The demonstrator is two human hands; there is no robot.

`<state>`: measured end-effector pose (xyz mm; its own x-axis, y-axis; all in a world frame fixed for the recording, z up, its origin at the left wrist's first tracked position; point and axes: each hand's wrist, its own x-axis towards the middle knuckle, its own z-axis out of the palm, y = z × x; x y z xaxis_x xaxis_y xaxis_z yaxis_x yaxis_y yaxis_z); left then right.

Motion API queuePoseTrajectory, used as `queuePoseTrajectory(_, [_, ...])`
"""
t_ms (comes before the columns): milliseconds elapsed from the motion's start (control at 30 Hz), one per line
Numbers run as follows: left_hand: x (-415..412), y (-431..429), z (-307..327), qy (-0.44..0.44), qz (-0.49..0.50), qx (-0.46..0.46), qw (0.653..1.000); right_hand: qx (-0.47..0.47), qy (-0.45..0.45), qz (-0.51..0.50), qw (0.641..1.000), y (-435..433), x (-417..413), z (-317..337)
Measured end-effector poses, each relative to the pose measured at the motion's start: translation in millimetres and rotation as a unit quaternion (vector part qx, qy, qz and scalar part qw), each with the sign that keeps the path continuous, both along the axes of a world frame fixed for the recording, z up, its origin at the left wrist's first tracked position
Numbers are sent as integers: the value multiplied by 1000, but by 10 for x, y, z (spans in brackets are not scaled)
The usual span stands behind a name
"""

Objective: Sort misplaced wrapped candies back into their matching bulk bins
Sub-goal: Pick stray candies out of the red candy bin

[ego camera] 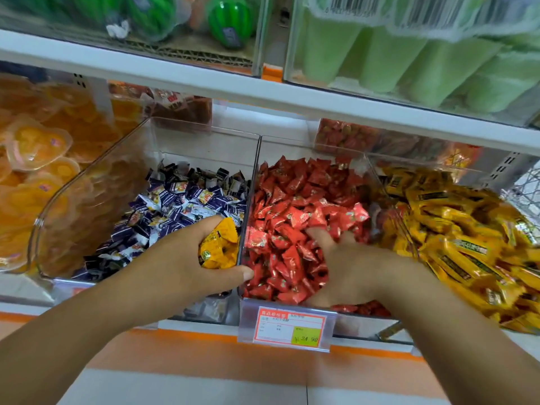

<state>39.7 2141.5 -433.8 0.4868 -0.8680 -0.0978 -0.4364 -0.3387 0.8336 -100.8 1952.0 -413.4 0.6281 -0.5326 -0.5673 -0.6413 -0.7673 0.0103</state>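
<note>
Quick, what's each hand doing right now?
Left hand: closed around yellow candies.
Right hand: open, fingers extended into the red candies, gripping nothing visible.

A fistful of stray yellow candies [219, 244], crinkly gold wrappers, sits gripped in the left hand [181, 258], right over the near right corner of the clear bin of purple-and-white candies [181, 206]. Next door, glossy red candies [289, 211] fill the middle bin. On the far right, the matching yellow pile [455, 238] is heaped high.
</note>
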Motion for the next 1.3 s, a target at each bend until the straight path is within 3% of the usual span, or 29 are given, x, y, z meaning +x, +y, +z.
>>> queuePoseTrajectory(100, [-17,1,0,12,10,3,1000,26,-15,-22,999,-4,92,-271])
queuePoseTrajectory(333, [-37,-8,9,1,24,3,1000,64,-202,-106,972,-103,67,-373])
queuePoseTrajectory(500, [-41,-6,32,2,22,10,1000,176,-384,-208,882,-164,112,-174])
queuePoseTrajectory(633, [3,-4,5,11,2,9,1000,191,-485,-220,825,-253,245,108])
queuePoseTrajectory(733, [-11,-13,29,7,8,6,1000,212,-469,-193,835,-274,382,215])
queuePoseTrajectory(833, [-14,-14,34,11,11,12,1000,205,-428,-102,874,-185,384,305])
queuePoseTrajectory(967, [56,-9,-29,10,45,31,998,43,-342,6,939,-152,100,522])
queuePoseTrajectory(1067, [65,12,-46,9,33,37,999,45,-181,30,982,-119,-108,478])
queuePoseTrajectory(1167, [69,19,-52,15,30,44,998,58,-25,72,995,-27,-181,248])
queuePoseTrajectory(1300, [42,28,-28,17,30,41,999,36,-80,87,992,2,-111,-55])
